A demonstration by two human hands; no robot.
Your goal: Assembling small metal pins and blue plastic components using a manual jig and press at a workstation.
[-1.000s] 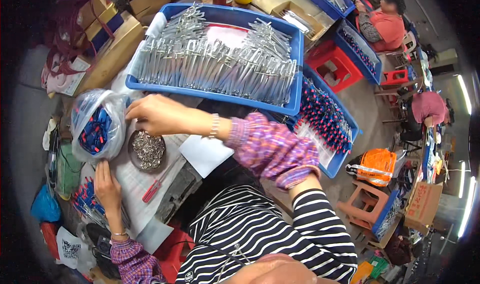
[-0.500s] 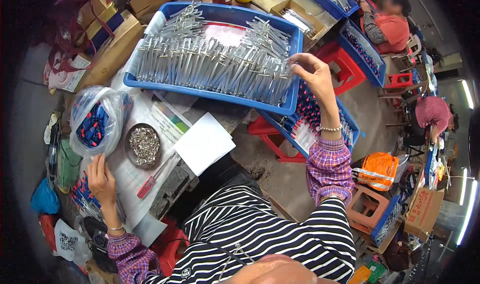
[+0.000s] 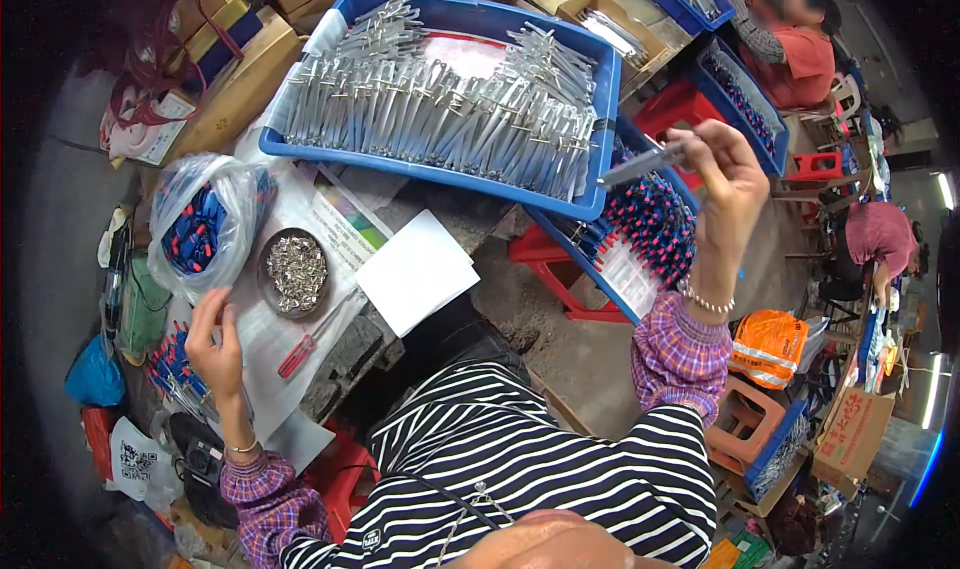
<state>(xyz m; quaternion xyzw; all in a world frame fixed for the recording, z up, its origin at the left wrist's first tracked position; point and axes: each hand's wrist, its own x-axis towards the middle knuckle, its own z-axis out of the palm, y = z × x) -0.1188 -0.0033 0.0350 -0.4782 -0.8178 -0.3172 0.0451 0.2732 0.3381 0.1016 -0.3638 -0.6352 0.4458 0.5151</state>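
Note:
My right hand [image 3: 728, 174] is raised to the right of a large blue tray, its fingers pinching a slim silver metal strip [image 3: 640, 168] that points left. The blue tray [image 3: 420, 174] holds rows of similar silver metal pieces [image 3: 440, 109], packed side by side. My left hand [image 3: 214, 351] is apart from other things, fingers loosely spread and seemingly holding nothing. It hovers just below a clear plastic bag [image 3: 235, 184] of blue and red small parts [image 3: 195, 234]. Beside that hand lies a bunch of blue-and-red-ended metal pieces [image 3: 172, 369].
A round dish of small metal fittings [image 3: 296, 272], a red-handled screwdriver [image 3: 297, 356] and white paper sheets [image 3: 418, 274] lie on the table. A lower blue tray of blue-and-red-tipped pieces [image 3: 650, 231] stands by a red stool [image 3: 555, 269]. A co-worker [image 3: 800, 59] sits at the far right.
My right hand has moved right and away from the tray's right end, bringing out a silver metal strip. My left hand has stayed near the bag, its fingers spreading slightly.

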